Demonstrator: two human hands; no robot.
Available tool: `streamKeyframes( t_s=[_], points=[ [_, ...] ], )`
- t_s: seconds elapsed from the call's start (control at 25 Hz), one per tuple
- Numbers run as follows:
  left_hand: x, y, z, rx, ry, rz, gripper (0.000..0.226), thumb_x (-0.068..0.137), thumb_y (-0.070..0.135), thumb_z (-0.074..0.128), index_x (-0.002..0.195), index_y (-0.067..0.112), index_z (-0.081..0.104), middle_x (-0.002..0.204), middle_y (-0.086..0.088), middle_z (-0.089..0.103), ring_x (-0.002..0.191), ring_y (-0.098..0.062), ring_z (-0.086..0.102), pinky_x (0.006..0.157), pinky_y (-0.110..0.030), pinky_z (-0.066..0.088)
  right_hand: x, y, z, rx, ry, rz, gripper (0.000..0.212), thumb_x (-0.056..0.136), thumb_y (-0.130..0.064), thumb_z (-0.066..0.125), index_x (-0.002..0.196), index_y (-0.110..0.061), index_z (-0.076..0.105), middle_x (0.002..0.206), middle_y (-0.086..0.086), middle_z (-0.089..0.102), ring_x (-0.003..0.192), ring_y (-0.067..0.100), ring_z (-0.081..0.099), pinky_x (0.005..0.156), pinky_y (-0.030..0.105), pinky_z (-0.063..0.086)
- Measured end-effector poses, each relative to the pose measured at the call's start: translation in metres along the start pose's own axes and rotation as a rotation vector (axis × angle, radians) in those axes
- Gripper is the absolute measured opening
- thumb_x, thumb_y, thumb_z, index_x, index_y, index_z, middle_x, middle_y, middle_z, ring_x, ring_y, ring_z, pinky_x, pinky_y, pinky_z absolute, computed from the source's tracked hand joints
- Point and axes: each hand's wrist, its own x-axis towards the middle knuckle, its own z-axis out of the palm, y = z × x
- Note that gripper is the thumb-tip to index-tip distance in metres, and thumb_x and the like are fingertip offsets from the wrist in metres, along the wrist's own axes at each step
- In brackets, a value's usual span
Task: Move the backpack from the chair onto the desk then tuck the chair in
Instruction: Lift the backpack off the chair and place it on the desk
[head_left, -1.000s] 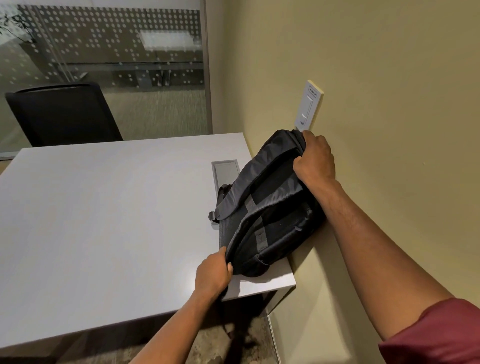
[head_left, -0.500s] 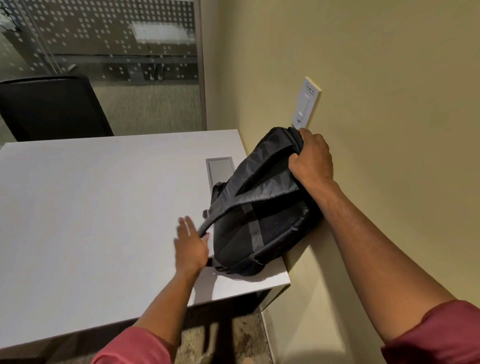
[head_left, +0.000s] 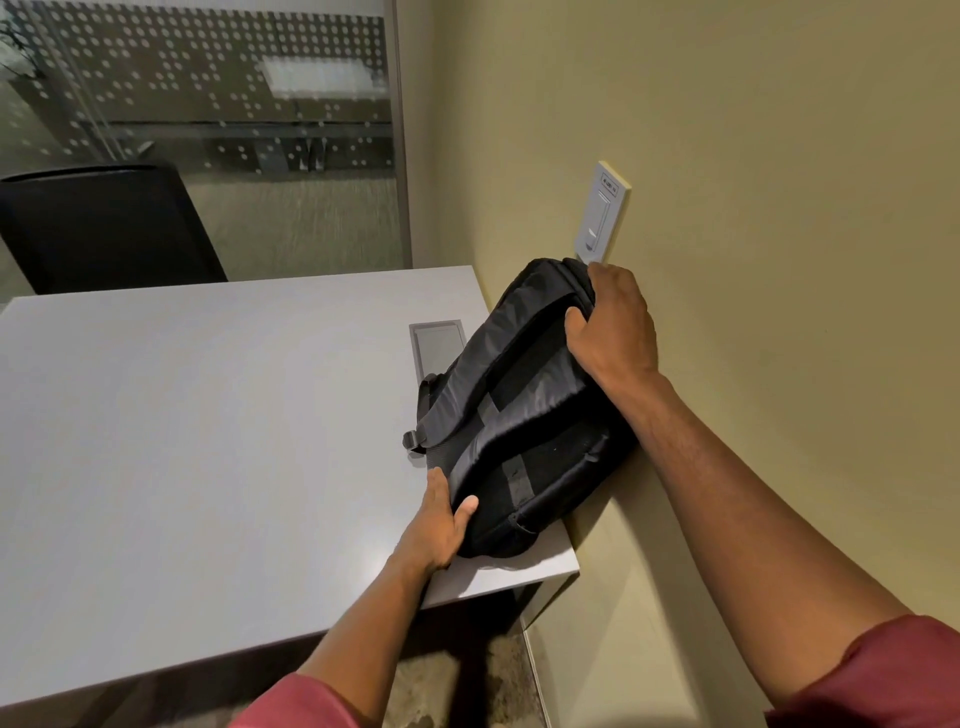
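A black backpack (head_left: 519, 415) lies on the right end of the grey desk (head_left: 208, 441), straps up, its back against the beige wall. My right hand (head_left: 613, 327) grips its top end near the wall. At the bag's bottom corner, close to the desk's front edge, my left hand (head_left: 439, 519) cups it with fingers and thumb curled onto the fabric. A black chair back (head_left: 104, 228) stands at the desk's far side; no other chair is in view.
A grey cable hatch (head_left: 436, 340) is set into the desk just left of the bag. A white switch plate (head_left: 602, 213) is on the wall above it. A dotted glass partition (head_left: 208, 104) closes the far side.
My left hand, which had lifted off and hovered open by the strap, has come back onto the bag's bottom corner. The bag and my right hand have hardly moved.
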Motion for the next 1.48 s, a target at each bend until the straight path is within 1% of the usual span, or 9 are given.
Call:
streamKeyframes(
  t_s=[0.16, 0.32, 0.44, 0.64, 0.84, 0.96, 1.24, 1.4, 1.48],
  points=[
    [-0.008, 0.014, -0.008, 0.015, 0.08, 0.145, 0.074, 0.101, 0.049, 0.047, 0.155, 0.014, 0.011, 0.163, -0.007, 0.028, 0.147, -0.026, 0.034, 0.119, -0.044, 0.034, -0.009, -0.007, -0.002, -0.056, 0.062, -0.118, 0.05, 0.094, -0.014, 0.054, 0.142, -0.004, 0.048, 0.15, 0.017, 0.045, 0.144, 0.035, 0.032, 0.12, 0.044, 0.025],
    [-0.012, 0.025, -0.012, 0.118, 0.056, 0.213, 0.078, 0.104, 0.048, 0.042, 0.161, 0.013, 0.001, 0.17, -0.008, 0.011, 0.155, -0.024, 0.016, 0.126, -0.04, 0.02, -0.021, -0.006, -0.001, -0.225, -0.086, -0.165, 0.048, 0.093, -0.019, 0.056, 0.14, -0.009, 0.051, 0.154, 0.012, 0.042, 0.149, 0.033, 0.021, 0.123, 0.046, 0.014],
    [-0.02, 0.032, -0.014, 0.209, 0.1, 0.276, 0.076, 0.105, 0.045, 0.04, 0.162, 0.018, -0.003, 0.171, -0.003, -0.002, 0.157, -0.018, 0.002, 0.124, -0.03, 0.008, -0.031, -0.008, -0.004, -0.275, -0.088, -0.218, 0.049, 0.094, -0.025, 0.057, 0.14, -0.01, 0.052, 0.153, 0.012, 0.043, 0.149, 0.034, 0.021, 0.123, 0.046, 0.011],
    [-0.034, 0.045, -0.011, 0.364, 0.014, 0.363, 0.074, 0.105, 0.048, 0.039, 0.161, 0.027, -0.003, 0.17, 0.0, -0.013, 0.157, -0.022, -0.003, 0.126, -0.048, 0.012, -0.075, 0.0, 0.008, -0.627, -0.172, -0.309, 0.038, 0.092, -0.027, 0.056, 0.128, -0.017, 0.062, 0.152, 0.007, 0.046, 0.152, 0.033, 0.011, 0.12, 0.059, -0.005],
    [-0.04, 0.062, -0.002, 0.433, -0.122, 0.276, 0.085, 0.101, 0.053, 0.045, 0.161, 0.024, -0.009, 0.169, -0.007, -0.016, 0.156, -0.028, -0.006, 0.125, -0.055, 0.011, -0.109, 0.006, 0.02, -0.817, -0.247, -0.351, 0.049, 0.096, -0.027, 0.046, 0.143, -0.015, 0.048, 0.157, 0.009, 0.037, 0.153, 0.032, 0.007, 0.115, 0.065, -0.015],
    [-0.045, 0.061, -0.004, 0.411, -0.101, 0.267, 0.089, 0.101, 0.052, 0.047, 0.16, 0.018, -0.01, 0.169, -0.007, -0.015, 0.156, -0.027, -0.006, 0.126, -0.052, 0.01, -0.127, 0.008, 0.026, -0.794, -0.251, -0.362, 0.053, 0.098, -0.03, 0.043, 0.148, -0.013, 0.04, 0.16, 0.012, 0.032, 0.153, 0.031, 0.009, 0.117, 0.062, -0.013],
    [-0.083, 0.038, -0.015, 0.328, 0.068, 0.273, 0.085, 0.102, 0.046, 0.048, 0.161, 0.015, -0.005, 0.171, -0.005, -0.006, 0.157, -0.022, 0.0, 0.127, -0.043, 0.015, -0.168, -0.005, 0.041, -0.516, -0.235, -0.383, 0.062, 0.093, -0.028, 0.058, 0.149, -0.011, 0.037, 0.158, 0.015, 0.035, 0.149, 0.035, 0.022, 0.122, 0.052, 0.016],
    [-0.116, 0.023, -0.024, 0.276, 0.15, 0.229, 0.084, 0.1, 0.043, 0.054, 0.162, 0.018, 0.003, 0.171, -0.006, 0.006, 0.156, -0.024, 0.013, 0.124, -0.046, 0.023, -0.204, -0.007, 0.051, -0.413, -0.297, -0.323, 0.069, 0.094, -0.027, 0.057, 0.154, -0.013, 0.026, 0.161, 0.012, 0.029, 0.15, 0.032, 0.021, 0.123, 0.047, 0.017],
    [-0.138, 0.015, -0.025, 0.261, 0.209, 0.168, 0.083, 0.101, 0.047, 0.051, 0.162, 0.021, 0.001, 0.171, -0.003, 0.001, 0.156, -0.022, 0.01, 0.125, -0.045, 0.02, -0.225, -0.007, 0.052, -0.369, -0.336, -0.306, 0.07, 0.095, -0.028, 0.057, 0.155, -0.015, 0.024, 0.161, 0.01, 0.028, 0.15, 0.03, 0.021, 0.122, 0.046, 0.017]
  ],
)
